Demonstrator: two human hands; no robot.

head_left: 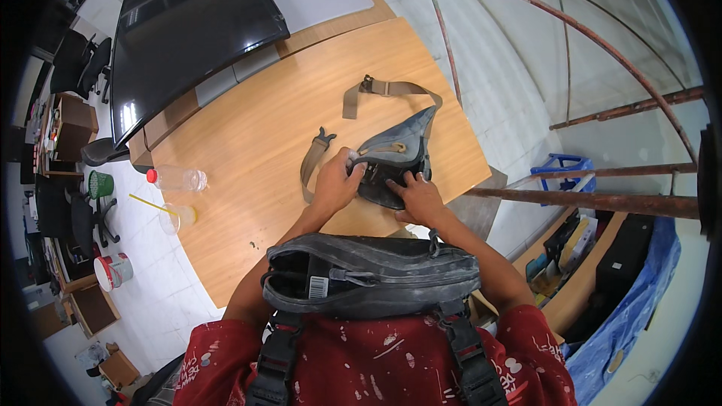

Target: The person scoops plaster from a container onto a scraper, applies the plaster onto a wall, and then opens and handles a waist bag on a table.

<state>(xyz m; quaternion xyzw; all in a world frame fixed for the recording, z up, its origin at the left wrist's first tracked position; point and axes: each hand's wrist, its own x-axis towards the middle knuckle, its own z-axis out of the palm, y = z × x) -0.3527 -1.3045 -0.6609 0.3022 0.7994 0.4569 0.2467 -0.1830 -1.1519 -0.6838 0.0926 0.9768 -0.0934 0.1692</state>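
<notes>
A grey and black waist bag [397,135] lies on the wooden table with its dark opening facing me. Its tan strap [406,89] curls across the tabletop beyond it, and the other strap end with a black buckle [313,152] lies to the left. My left hand [336,183] grips the bag's left edge, thumb at the opening. On the near right side, my right hand [421,199] holds the black edge of the opening, fingers reaching onto the dark part. The bag's inside is too dark to make out.
A second dark bag [376,271] is strapped on my chest, partly unzipped. At the table's left stand a clear bottle [180,178] with a red cap and a plastic cup [179,218] with a yellow straw. A large black screen [195,30] lies beyond; rusty metal bars [587,199] cross at right.
</notes>
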